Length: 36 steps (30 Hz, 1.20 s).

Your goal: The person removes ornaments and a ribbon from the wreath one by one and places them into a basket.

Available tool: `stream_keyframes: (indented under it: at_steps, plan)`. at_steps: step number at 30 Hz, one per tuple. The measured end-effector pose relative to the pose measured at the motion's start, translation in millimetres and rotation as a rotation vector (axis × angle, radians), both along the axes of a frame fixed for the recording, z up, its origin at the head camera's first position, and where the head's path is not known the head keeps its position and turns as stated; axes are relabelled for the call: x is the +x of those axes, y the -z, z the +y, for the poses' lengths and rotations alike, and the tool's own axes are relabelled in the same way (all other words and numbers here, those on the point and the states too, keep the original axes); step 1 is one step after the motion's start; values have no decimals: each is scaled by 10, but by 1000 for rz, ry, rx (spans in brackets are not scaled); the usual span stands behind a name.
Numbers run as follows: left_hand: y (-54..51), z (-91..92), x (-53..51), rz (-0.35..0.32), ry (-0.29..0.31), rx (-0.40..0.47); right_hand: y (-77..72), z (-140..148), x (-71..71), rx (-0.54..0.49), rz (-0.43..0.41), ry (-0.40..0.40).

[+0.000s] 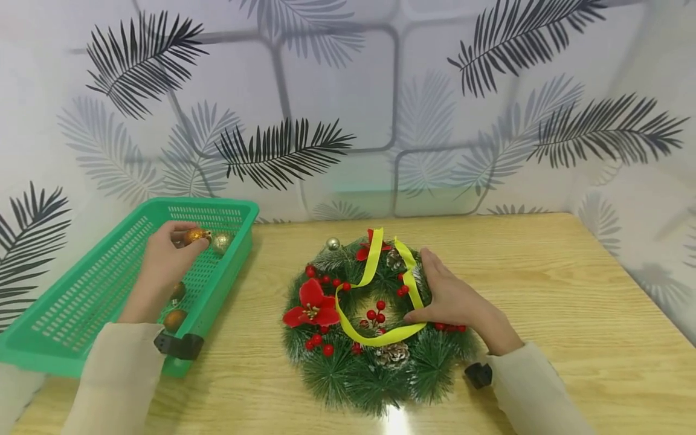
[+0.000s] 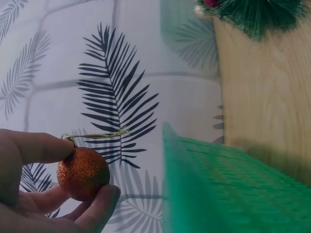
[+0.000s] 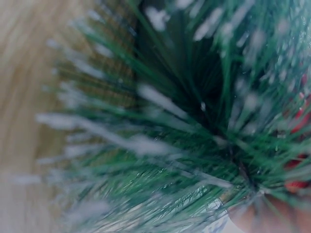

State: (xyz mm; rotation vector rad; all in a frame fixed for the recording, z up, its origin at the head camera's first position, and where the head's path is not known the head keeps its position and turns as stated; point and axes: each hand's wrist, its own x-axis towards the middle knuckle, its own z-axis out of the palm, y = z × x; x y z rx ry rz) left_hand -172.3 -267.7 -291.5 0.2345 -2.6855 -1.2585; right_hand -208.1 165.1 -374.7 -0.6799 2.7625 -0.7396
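Landmark: the wreath, flat on the tabletop. Orange bauble is in the air well left of it, above the far end of the green basket. Left hand has it: fingers clamped on the ball, one up by the cap, others under it. Gold cord sticks out sideways from the cap, clear of the fingers.

Right hand rests on the wreath's right side, fingers straight and next to each other, thumb apart and pointing in at the ring's centre. Right wrist view is mostly blurred needles, so can't tell how hard it presses.

Handling, my read: bauble looks very light, stiff shell, maybe brittle. Glitter should give some grip, but round means it can roll out of a loose pinch. Take it at the cap or by opposite sides, no squeezing; keep the cord free. Wreath looks light and springy, needles soft; better to hold it by the ring under the needles than by the tips. Yellow ribbon lies loose-looking across the wreath's middle, easy to snag.

Also left of the wreath, in the basket: gold bauble just beside the left hand, plus more orange ones nearer the person.
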Motion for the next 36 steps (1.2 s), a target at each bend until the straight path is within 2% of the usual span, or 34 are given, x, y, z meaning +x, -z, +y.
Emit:
stream_keyframes:
  at_steps: [5,9,17,22,28,36]
  plan:
    - [-118,-28,-17,20,-13,-21,4,2,-1,-5,-2,0]
    - [-149,-118,-26,19,-18,-46,4,-12,8,-15,-9,-3]
    - [-118,-339,-26,-34,-28,-29,-1,-16,12,-5,0,-9]
    - [-92,-431,-61,-49,-23,-70,1,-6,5,-9,0,-7]
    - [-1,-486,-100,-56,27,-173,7,0,4,-9,-6,-4]
    - [48,-492,-99,-74,89,-208,5,-2,-4,-8,-16,-4]
